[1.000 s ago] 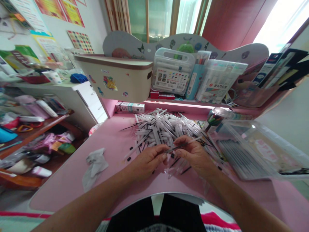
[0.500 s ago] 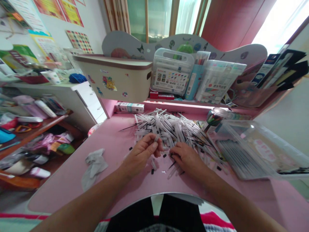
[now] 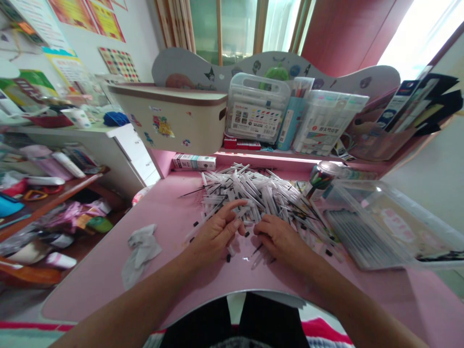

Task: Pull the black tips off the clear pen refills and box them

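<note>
A heap of thin white and clear pen parts (image 3: 250,186), some with dark refills or tips, lies at the back middle of the pink desk. My left hand (image 3: 217,232) is at its front edge, index finger stretched out and fingers apart, with nothing visible in it. Beside it, my right hand (image 3: 281,237) rests low with fingers curled inward against the near parts. Whatever those fingers pinch is hidden; a dark thin tip (image 3: 257,249) shows just below them. Small black caps (image 3: 228,258) lie scattered near both hands.
To the right stands a clear plastic box (image 3: 362,258) with a row of grey rods. A crumpled white tissue (image 3: 139,249) lies at left. Behind the heap, a shelf carries a cream bin (image 3: 184,123), marker cases (image 3: 253,113) and a pen holder (image 3: 384,142). A can (image 3: 324,174) stands at back right.
My left hand has let go of a small clear piece with a dark end, its index finger now extended. My right hand has barely moved.
</note>
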`<state>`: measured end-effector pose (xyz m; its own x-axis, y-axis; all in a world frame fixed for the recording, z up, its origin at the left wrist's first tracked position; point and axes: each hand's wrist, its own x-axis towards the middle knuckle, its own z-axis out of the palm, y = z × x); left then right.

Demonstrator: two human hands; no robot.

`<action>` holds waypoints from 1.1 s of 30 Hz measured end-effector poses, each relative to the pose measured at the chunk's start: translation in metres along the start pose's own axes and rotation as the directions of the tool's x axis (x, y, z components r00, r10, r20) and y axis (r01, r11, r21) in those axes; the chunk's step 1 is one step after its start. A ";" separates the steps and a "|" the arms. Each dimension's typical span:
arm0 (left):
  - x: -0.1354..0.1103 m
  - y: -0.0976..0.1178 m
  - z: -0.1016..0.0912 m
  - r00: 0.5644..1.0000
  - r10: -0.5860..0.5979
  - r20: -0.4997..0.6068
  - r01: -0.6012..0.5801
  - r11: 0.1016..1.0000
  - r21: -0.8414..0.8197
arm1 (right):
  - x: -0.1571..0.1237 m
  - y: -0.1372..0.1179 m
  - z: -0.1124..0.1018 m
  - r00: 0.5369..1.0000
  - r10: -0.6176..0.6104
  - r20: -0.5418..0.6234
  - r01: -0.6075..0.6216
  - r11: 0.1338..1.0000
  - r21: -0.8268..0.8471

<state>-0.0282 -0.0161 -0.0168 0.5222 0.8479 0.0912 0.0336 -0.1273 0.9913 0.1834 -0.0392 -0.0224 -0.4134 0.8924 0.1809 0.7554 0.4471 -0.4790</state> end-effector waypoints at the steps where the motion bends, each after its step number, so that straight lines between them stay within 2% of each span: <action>1: -0.001 0.000 0.000 1.000 0.007 0.007 -0.008 0.999 0.045 | 0.000 0.000 -0.002 0.999 0.014 -0.037 -0.010 0.995 0.099; 3: -0.002 0.002 0.001 0.999 0.031 0.015 -0.033 0.986 0.162 | 0.000 -0.002 -0.007 0.990 0.077 -0.122 -0.034 0.946 0.324; 6: -0.003 0.007 0.004 0.996 0.067 0.053 -0.082 0.926 0.369 | 0.000 -0.005 -0.010 0.957 0.212 -0.199 -0.055 0.803 0.593; 8: -0.003 0.010 0.005 0.994 0.067 0.086 -0.099 0.877 0.470 | -0.001 -0.006 -0.011 0.939 0.281 -0.198 -0.068 0.716 0.695; 10: -0.003 0.011 0.006 0.993 0.067 0.101 -0.111 0.843 0.526 | -0.002 -0.006 -0.011 0.933 0.308 -0.186 -0.077 0.675 0.733; 17: -0.003 0.009 0.006 0.991 0.091 0.101 -0.134 0.798 0.588 | -0.004 -0.006 -0.011 0.945 0.196 -0.261 0.008 0.785 0.619; 28: -0.002 0.002 0.006 0.986 0.127 0.110 -0.169 0.741 0.650 | -0.003 -0.012 -0.013 0.934 0.091 -0.346 0.080 0.890 0.449; 33: -0.002 0.003 0.005 0.985 0.123 0.120 -0.172 0.705 0.688 | -0.003 -0.014 -0.014 0.937 0.055 -0.345 0.086 0.921 0.381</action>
<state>-0.0247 -0.0210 -0.0147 0.6208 0.7579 0.2004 0.5204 -0.5896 0.6177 0.1813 -0.0472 -0.0046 -0.1704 0.8821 0.4392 0.4664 0.4649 -0.7526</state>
